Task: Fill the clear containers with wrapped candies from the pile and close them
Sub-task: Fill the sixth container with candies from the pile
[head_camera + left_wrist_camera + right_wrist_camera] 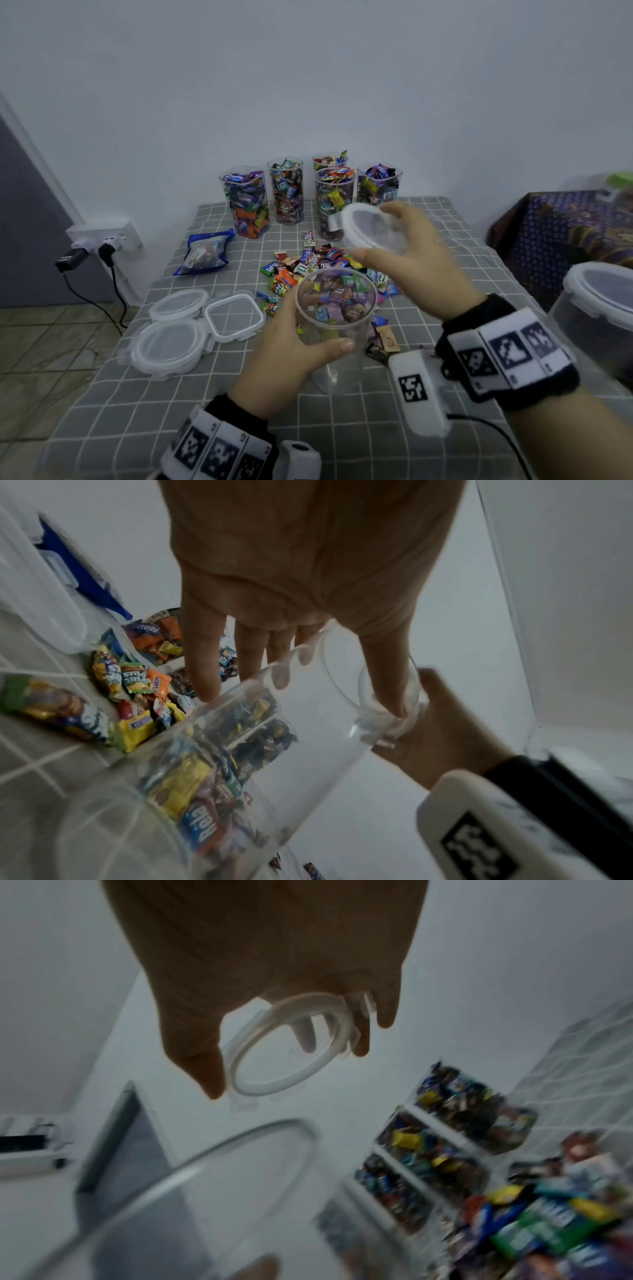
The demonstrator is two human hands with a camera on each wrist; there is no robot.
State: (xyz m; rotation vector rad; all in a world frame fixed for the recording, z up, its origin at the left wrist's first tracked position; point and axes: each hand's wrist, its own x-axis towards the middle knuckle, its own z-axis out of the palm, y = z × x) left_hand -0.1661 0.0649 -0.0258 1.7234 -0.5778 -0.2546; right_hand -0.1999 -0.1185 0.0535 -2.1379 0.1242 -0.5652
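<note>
My left hand (301, 335) grips a round clear container (337, 301) near the table's middle; it is filled with wrapped candies up to the rim and has no lid on. In the left wrist view the fingers (205, 669) and thumb wrap the container wall (240, 750). My right hand (400, 246) holds a round clear lid (371, 228) tilted in the air, above and behind the container. The right wrist view shows the lid (291, 1045) pinched between thumb and fingers. The candy pile (308, 263) lies just behind the container.
Several filled, lidless containers (287, 190) stand along the wall. Loose lids (202, 322) lie at the left on the grey checked tablecloth (137, 411). A blue candy bag (205, 253) lies behind them. A lidded container (596, 308) sits at the right edge.
</note>
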